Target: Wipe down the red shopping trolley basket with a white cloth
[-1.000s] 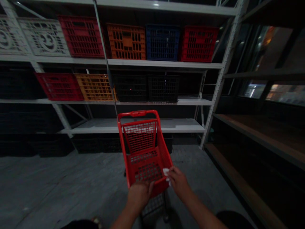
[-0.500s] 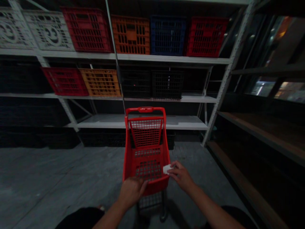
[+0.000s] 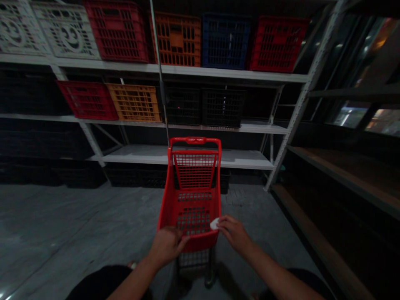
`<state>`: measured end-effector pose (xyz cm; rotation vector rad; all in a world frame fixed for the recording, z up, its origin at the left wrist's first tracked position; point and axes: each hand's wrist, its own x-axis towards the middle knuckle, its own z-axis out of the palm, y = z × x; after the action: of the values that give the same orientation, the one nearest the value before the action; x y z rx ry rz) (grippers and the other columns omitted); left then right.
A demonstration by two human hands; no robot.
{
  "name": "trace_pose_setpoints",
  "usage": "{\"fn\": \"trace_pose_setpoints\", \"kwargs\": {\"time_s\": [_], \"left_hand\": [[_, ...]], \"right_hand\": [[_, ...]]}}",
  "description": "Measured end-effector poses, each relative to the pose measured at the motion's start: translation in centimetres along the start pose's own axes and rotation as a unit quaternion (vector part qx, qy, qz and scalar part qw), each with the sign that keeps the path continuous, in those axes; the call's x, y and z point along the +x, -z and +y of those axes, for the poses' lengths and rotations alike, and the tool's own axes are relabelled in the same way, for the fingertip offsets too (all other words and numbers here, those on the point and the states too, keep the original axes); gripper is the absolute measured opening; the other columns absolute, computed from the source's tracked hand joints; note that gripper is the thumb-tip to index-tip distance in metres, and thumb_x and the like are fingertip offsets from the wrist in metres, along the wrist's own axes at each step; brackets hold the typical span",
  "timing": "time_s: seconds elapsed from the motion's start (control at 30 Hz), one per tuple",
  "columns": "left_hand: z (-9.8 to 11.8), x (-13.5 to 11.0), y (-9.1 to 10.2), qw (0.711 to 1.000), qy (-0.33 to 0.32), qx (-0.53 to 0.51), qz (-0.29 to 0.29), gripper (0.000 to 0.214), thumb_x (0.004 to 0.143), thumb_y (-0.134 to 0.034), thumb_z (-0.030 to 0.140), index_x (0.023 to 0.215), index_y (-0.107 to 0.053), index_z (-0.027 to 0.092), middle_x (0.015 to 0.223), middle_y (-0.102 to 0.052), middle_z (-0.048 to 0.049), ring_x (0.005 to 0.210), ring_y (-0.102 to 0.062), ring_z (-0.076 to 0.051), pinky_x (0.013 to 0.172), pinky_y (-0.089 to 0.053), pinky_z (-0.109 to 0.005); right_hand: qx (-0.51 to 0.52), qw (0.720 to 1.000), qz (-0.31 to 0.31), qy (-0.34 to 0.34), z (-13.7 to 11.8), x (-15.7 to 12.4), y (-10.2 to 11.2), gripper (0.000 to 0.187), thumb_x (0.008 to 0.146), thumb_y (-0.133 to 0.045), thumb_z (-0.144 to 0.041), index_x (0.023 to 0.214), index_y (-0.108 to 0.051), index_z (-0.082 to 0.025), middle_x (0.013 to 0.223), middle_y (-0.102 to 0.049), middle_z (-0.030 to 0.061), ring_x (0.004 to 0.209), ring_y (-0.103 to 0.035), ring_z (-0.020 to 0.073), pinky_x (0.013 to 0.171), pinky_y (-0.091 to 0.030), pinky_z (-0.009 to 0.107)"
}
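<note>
Red cart [image 3: 187, 212], two hands [image 3: 167, 246] [image 3: 234, 233], perhaps tissue [image 3: 214, 224]

White steel shelf [image 3: 218, 73] carries plastic crates [image 3: 176, 39], red, orange, blue, black; red cart [image 3: 193, 200] stands on concrete floor [image 3: 62, 221].

One left hand [image 3: 167, 246], one right hand [image 3: 234, 234], one red shopping cart [image 3: 193, 200] right under them! One white scrap [image 3: 214, 224] at the right hand, and at least ten plastic crates [image 3: 178, 39] beyond both hands!

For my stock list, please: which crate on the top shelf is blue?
The blue crate, second from the right, between the orange crate and a red crate; no other crate shows blue.
</note>
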<state>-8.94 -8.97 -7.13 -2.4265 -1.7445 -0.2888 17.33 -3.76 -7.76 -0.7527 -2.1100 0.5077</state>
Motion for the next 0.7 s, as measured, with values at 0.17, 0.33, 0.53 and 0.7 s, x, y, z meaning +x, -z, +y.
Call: {"fn": "trace_pose_setpoints", "kwargs": {"time_s": [0.17, 0.33, 0.53, 0.7], "left_hand": [[-0.4, -0.4, 0.1, 1.0, -0.004, -0.006, 0.003, 0.05, 0.082, -0.029, 0.054, 0.067, -0.061, 0.019, 0.065, -0.062, -0.0055, 0.063, -0.057, -0.016, 0.058, -0.036, -0.027], [-1.8, -0.8, 0.0, 1.0, -0.006, 0.008, -0.005, 0.051, 0.083, -0.028, 0.053, 0.067, -0.061, 0.018, 0.065, -0.062, -0.0056, 0.065, -0.057, -0.016, 0.06, -0.037, -0.027], [-2.8, -0.9, 0.2, 1.0, -0.021, 0.009, -0.006, 0.049, 0.084, -0.028, 0.05, 0.068, -0.06, 0.017, 0.066, -0.062, -0.0054, 0.065, -0.057, -0.015, 0.061, -0.038, -0.026], [-2.4, -0.5, 0.3, 0.999, -0.027, 0.012, -0.027, 0.05, 0.085, -0.025, 0.05, 0.07, -0.06, 0.018, 0.067, -0.063, -0.0057, 0.067, -0.057, -0.016, 0.063, -0.039, -0.028]], "right_hand": [[-0.074, 0.996, 0.046, 0.001, 3.8, 6.6, 1.3, 0.017, 0.08, -0.05, -0.014, 0.085, -0.066, -0.018, 0.093, -0.063, 0.006, 0.087, -0.058, 0.0151, 0.079, -0.047, 0.03], [-0.094, 0.994, 0.047, 0.03, 3.7, 7.0, 0.7, 0.013, 0.08, -0.051, -0.015, 0.083, -0.064, -0.017, 0.091, -0.066, 0.0071, 0.086, -0.059, 0.0172, 0.08, -0.047, 0.033], [-0.045, 0.988, -0.069, 0.128, 0.6, 2.1, 0.1, 0.017, 0.085, -0.046, -0.017, 0.096, -0.059, -0.02, 0.096, -0.064, 0.006, 0.093, -0.056, 0.0147, 0.083, -0.046, 0.03], [-0.11, 0.987, -0.027, 0.11, 4.6, 7.3, 1.5, 0.016, 0.084, -0.047, -0.016, 0.091, -0.061, -0.017, 0.093, -0.064, 0.0076, 0.09, -0.057, 0.0162, 0.081, -0.046, 0.031]]}}
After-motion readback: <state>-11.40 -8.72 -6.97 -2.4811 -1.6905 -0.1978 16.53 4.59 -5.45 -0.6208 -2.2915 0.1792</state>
